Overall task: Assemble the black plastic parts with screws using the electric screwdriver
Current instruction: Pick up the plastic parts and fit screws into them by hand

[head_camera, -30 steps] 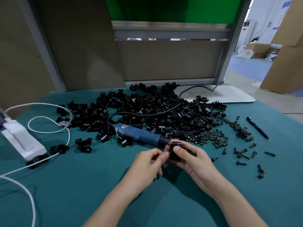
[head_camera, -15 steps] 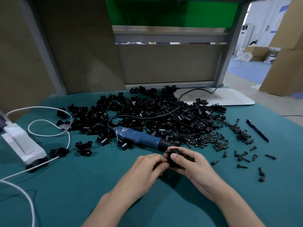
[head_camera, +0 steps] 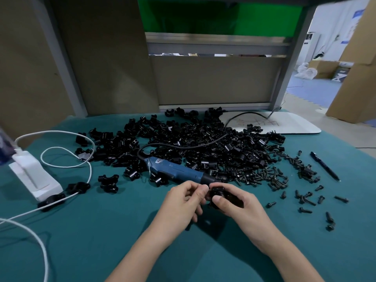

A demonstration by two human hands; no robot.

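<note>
**Head view: one part being fitted by hand, the pile hardly begun**

Head view is showing the work from left to right. At far left a white charger point(head_camera: 34, 178) and its cable point(head_camera: 67, 157) are lying on the teal table point(head_camera: 81, 241), with a few black pieces just beside them; whether those are finished assemblies cannot be told. Behind, a large pile point(head_camera: 193, 143) of loose parts is spread across the middle, so most of the job is judged to be left. The screwdriver point(head_camera: 175, 169) is lying unheld at the pile's near edge, its tip pointing at the hands. In front of it, the left hand point(head_camera: 183, 202) is curled, its fingertips being pinched at the edge of a part point(head_camera: 218, 192), perhaps on a screw, though that is hidden. The part is being gripped by the right hand point(head_camera: 240, 208), thumb on top. Driving is judged not yet started. To the right, screws point(head_camera: 264, 176) are scattered, many unused, and a pen point(head_camera: 324, 165) is lying beyond.
</note>
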